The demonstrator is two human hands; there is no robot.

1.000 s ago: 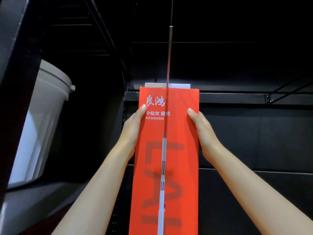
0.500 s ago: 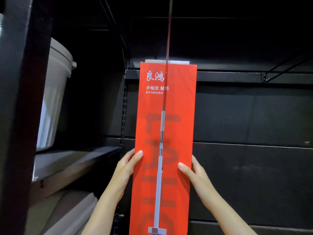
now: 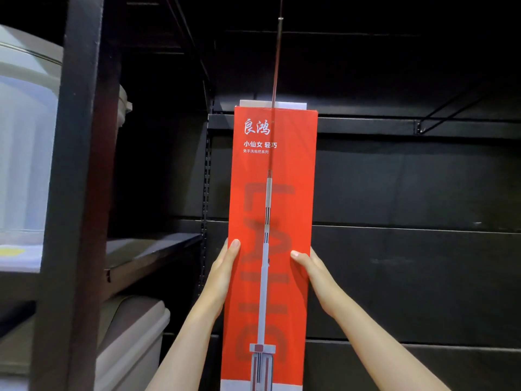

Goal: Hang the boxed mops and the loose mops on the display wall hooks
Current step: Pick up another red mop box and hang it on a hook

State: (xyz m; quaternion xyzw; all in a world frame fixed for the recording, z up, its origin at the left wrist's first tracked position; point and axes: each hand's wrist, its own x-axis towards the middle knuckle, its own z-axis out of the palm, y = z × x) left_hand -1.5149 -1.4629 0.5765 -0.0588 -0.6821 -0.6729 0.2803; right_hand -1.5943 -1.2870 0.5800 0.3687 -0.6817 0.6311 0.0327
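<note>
The red mop box (image 3: 272, 221) is gripped at its two long edges, thumbs laid on its front: the left hand (image 3: 222, 273) on the left edge, the right hand (image 3: 317, 273) on the right. The box is held upright against the black display wall (image 3: 408, 187), under a thin hook rod (image 3: 276, 66). White bins (image 3: 25, 153) are shelved left.
</note>
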